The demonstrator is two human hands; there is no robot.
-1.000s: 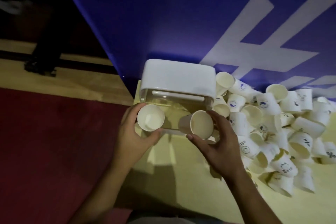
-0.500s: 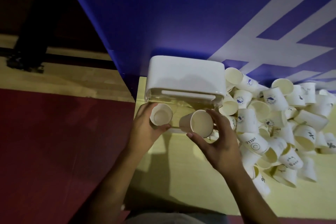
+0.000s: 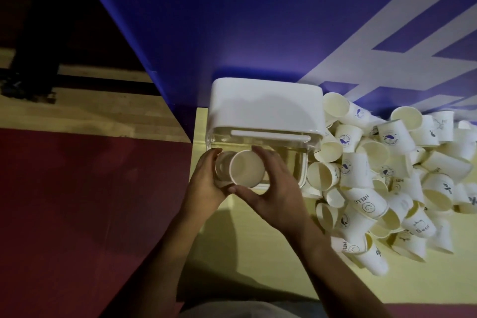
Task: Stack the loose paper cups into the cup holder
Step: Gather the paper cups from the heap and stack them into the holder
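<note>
Nesting is judged the step: right cup (image 3: pixel 246 169), gripped by curled fingers (image 3: pixel 262 153) of right hand (image 3: pixel 273 196), should be centred squarely over left cup (image 3: pixel 221 166), gripped by left hand (image 3: pixel 204 188), at desk (image 3: pixel 258 253) far-left corner before cup holder (image 3: pixel 265 106).

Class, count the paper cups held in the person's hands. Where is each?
2. The first cup sits in the left hand; the second cup, in the right hand, overlaps it in front of the cup holder. Cups nested inside either may be hidden.
</note>
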